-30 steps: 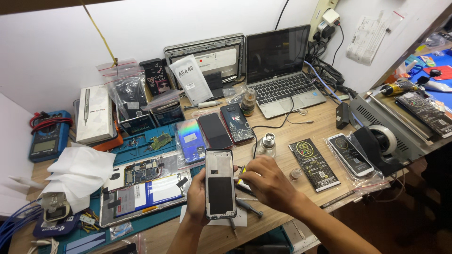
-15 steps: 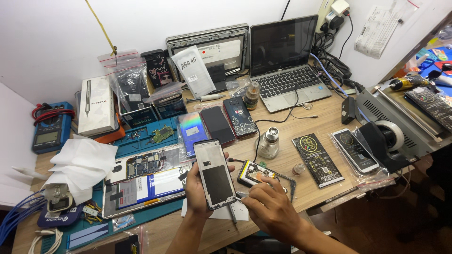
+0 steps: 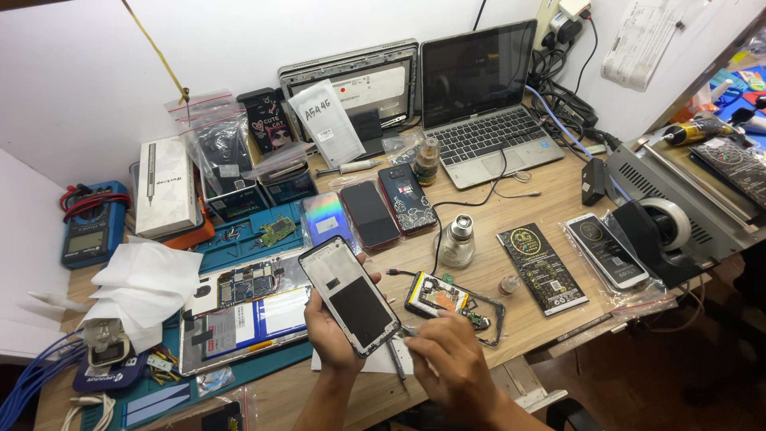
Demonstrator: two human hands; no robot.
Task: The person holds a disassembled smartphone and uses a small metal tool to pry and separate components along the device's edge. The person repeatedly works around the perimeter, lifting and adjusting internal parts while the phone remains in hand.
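My left hand (image 3: 329, 335) holds a phone frame with a white edge and a black panel (image 3: 349, 294), tilted up over the wooden bench. My right hand (image 3: 447, 363) is just to its right, fingers pinched on a thin metal tool (image 3: 396, 357) whose tip meets the frame's lower corner. Right behind my right hand lies an opened phone body (image 3: 447, 299) with its circuit board showing.
An opened tablet (image 3: 247, 307) lies on a teal mat at left beside white tissue (image 3: 144, 291). Several phones (image 3: 371, 214), a small glass bottle (image 3: 456, 242), a laptop (image 3: 487, 96), a blue multimeter (image 3: 89, 231) and a tape dispenser (image 3: 658, 231) crowd the bench.
The phone frame has tilted from upright to leaning left. My right hand dropped from beside the frame to its lower right corner. The camera has shifted a little.
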